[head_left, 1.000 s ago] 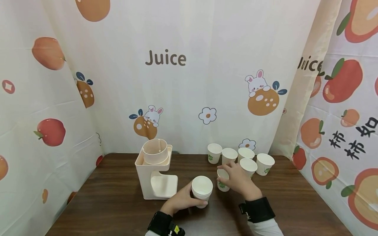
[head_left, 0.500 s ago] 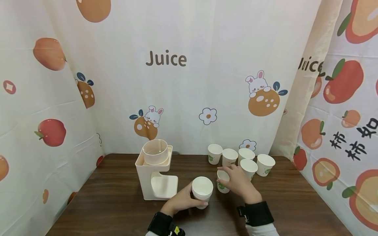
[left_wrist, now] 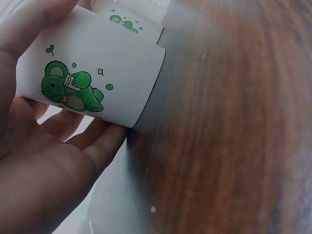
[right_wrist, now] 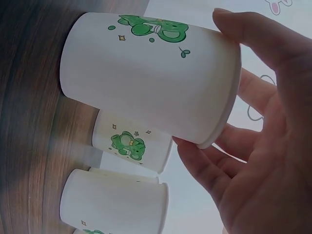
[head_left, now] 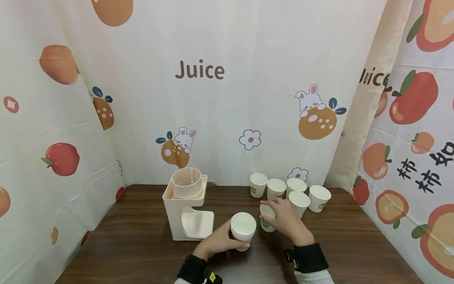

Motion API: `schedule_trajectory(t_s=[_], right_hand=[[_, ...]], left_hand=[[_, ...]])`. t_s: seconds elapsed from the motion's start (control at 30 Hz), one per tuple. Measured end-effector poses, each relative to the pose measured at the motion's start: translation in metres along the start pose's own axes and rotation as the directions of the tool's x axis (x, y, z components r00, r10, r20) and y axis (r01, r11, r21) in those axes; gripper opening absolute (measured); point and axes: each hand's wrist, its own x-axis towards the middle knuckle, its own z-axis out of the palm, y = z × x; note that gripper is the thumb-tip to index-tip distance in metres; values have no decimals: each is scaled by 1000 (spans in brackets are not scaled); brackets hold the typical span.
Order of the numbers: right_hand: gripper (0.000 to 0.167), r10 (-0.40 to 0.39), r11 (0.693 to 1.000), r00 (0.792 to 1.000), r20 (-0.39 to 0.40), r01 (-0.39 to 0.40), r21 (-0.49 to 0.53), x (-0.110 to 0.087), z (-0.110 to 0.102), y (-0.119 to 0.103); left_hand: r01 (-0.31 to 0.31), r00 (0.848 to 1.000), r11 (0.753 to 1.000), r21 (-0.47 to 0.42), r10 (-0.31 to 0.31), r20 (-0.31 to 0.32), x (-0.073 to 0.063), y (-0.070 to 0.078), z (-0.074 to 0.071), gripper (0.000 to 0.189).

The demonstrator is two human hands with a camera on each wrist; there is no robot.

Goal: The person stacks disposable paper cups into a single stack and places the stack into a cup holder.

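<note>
My left hand [head_left: 220, 239] grips a small stack of white paper cups [head_left: 243, 225] from the left, fingers and thumb curled round it. Its wrist view shows a green cartoon bear on the outer cup [left_wrist: 92, 68], whose base is at the table. To the right, my right hand [head_left: 285, 221] pinches a single paper cup [head_left: 266, 225] near its rim between thumb and fingers. That cup [right_wrist: 151, 73] stands upright on the table, and other cups [right_wrist: 131, 139] show beyond it in the right wrist view.
Several more paper cups [head_left: 299, 200] stand upright at the back right, close to the right hand. A cream-coloured juicer-like machine [head_left: 173, 215] with a round open top stands left of the left hand. The dark wooden table [head_left: 142, 244] meets a printed curtain [head_left: 220, 102] behind.
Both hands keep their holds and stay nearly in place. The right wrist has shifted slightly left since a second ago, and the whole view has moved a little.
</note>
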Motion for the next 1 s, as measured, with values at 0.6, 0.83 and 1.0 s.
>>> schedule_trajectory(t_s=[0.6, 0.83, 1.0], right_hand=[[39, -203, 971, 947, -248, 227, 72, -2, -17, -2], [41, -251, 951, 924, -289, 290, 103, -6, -31, -12], [43, -260, 946, 916, -306, 305, 108, -8, -37, -20]], left_hand=[[1, 1000, 1000, -18, -1, 7, -1, 1, -1, 78], [12, 1000, 1000, -11, -12, 2, -1, 2, -1, 79], [8, 1000, 1000, -14, -8, 4, -1, 2, -1, 78]])
